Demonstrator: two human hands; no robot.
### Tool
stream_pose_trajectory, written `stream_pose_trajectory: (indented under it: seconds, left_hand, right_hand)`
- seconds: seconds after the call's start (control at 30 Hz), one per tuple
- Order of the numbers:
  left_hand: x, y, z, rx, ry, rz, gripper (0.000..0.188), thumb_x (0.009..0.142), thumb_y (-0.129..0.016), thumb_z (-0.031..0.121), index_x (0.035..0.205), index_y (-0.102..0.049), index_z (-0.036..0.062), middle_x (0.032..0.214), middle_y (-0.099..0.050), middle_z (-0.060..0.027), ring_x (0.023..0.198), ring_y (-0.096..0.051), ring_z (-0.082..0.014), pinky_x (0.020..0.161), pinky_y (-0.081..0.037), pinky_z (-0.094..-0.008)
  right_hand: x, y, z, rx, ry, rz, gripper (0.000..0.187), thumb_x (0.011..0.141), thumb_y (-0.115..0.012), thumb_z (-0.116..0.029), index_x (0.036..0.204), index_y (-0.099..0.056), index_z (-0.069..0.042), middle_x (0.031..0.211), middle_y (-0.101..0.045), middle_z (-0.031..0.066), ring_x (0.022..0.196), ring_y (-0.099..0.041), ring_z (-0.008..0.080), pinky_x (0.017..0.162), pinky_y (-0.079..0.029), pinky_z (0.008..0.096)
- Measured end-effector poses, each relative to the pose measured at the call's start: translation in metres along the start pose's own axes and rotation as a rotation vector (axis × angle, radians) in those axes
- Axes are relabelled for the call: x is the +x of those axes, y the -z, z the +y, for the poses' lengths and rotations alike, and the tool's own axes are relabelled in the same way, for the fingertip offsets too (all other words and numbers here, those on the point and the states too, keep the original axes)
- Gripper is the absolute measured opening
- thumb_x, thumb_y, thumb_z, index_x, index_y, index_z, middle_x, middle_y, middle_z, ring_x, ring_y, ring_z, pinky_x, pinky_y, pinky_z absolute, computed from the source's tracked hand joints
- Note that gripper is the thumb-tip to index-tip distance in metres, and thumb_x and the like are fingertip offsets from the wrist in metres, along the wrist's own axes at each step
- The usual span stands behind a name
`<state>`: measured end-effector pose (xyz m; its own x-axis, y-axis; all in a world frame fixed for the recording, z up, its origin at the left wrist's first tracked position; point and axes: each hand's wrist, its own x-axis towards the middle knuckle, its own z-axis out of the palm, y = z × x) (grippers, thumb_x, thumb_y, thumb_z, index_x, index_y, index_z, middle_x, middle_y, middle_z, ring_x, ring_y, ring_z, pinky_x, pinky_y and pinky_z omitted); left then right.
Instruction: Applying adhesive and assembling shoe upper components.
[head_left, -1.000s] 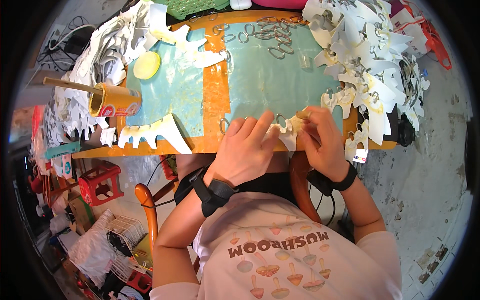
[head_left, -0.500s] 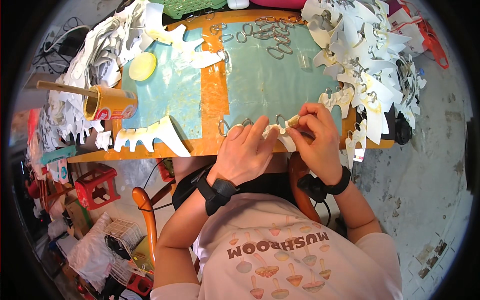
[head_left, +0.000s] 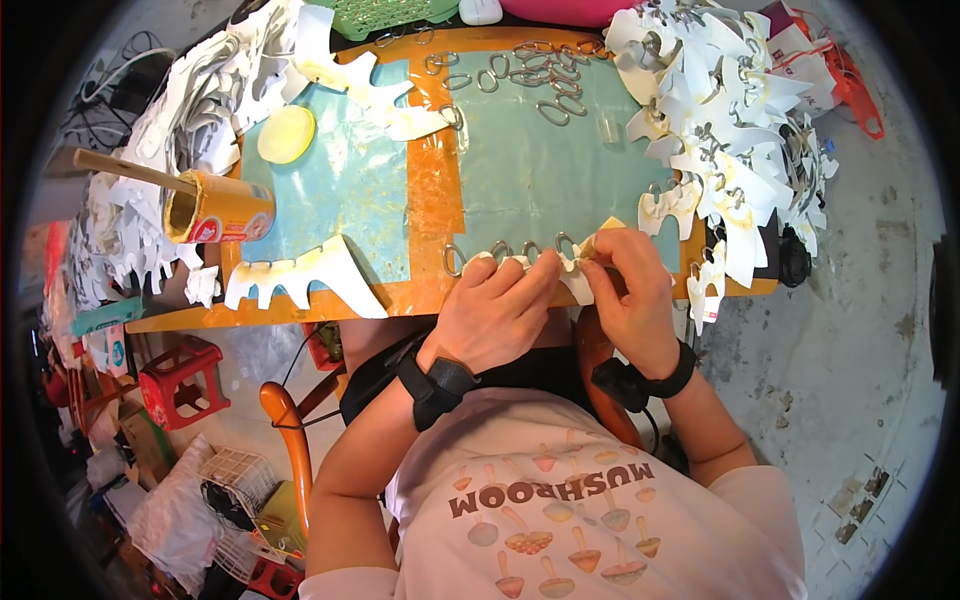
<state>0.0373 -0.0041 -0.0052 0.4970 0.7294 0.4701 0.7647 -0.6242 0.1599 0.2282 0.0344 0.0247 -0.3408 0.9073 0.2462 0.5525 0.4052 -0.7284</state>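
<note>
White piece (head_left: 577, 290) sits partly hidden by curled hands (head_left: 490, 315) (head_left: 640, 300), right pinching it, left's grip unclear.

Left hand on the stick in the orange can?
No, the left hand is at a white piece, well apart from the stick and orange can.

One white piece (head_left: 573, 282) is being handled by two hands, the left hand (head_left: 492, 315) and the right hand (head_left: 632, 288), with four rings (head_left: 446, 262) along it. At left, one can (head_left: 233, 208), one stick (head_left: 130, 171) and one yellow disc (head_left: 286, 134) are being seen; at far right, one clear cup (head_left: 609, 127); at far middle, over a dozen loose rings (head_left: 530, 76). Heaped white pieces (head_left: 725, 150) are being hidden from full count.
</note>
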Motion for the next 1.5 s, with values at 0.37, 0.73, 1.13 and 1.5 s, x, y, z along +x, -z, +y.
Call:
stream_pose_trajectory:
  seconds: [0.37, 0.73, 1.13, 1.5]
  left_hand:
    - [0.001, -0.001, 0.003, 0.017, 0.030, 0.019, 0.035, 0.072, -0.063, 0.010, 0.106, -0.066, 0.0025, 0.122, -0.063, -0.0047, 0.079, -0.055, -0.0141, 0.076, -0.043, -0.0310]
    - [0.003, -0.002, 0.005, 0.057, 0.054, 0.016, 0.049, 0.074, -0.064, 0.016, 0.122, -0.061, 0.0074, 0.119, -0.063, -0.0022, 0.083, -0.057, -0.0123, 0.085, -0.042, -0.0338]
    - [-0.004, 0.000, 0.004, 0.009, 0.060, -0.017, 0.050, 0.072, -0.066, 0.017, 0.122, -0.063, 0.0127, 0.124, -0.061, -0.0017, 0.085, -0.056, -0.0128, 0.085, -0.040, -0.0366]
    - [-0.006, 0.000, 0.009, -0.001, 0.093, 0.001, 0.047, 0.070, -0.066, 0.015, 0.117, -0.065, 0.0126, 0.130, -0.056, 0.0008, 0.094, -0.054, -0.0134, 0.095, -0.035, -0.0380]
  right_hand:
    - [0.004, -0.011, -0.001, 0.095, -0.190, 0.063, 0.033, 0.085, -0.064, 0.001, 0.115, -0.053, -0.001, 0.086, -0.062, 0.0104, 0.075, -0.061, 0.0222, 0.071, -0.051, 0.0323]
    - [0.003, -0.015, -0.004, 0.050, -0.182, 0.113, 0.036, 0.083, -0.063, 0.004, 0.117, -0.051, 0.000, 0.082, -0.061, 0.0099, 0.071, -0.059, 0.0200, 0.067, -0.051, 0.0306]
    - [0.012, -0.005, -0.003, -0.038, -0.216, -0.023, 0.040, 0.080, -0.062, 0.005, 0.118, -0.051, -0.002, 0.077, -0.059, 0.0089, 0.064, -0.058, 0.0210, 0.061, -0.049, 0.0321]
    - [0.007, -0.007, 0.002, -0.189, 0.076, 0.034, 0.040, 0.075, -0.062, 0.007, 0.113, -0.056, -0.006, 0.083, -0.062, 0.0086, 0.078, -0.060, 0.0280, 0.064, -0.050, 0.0366]
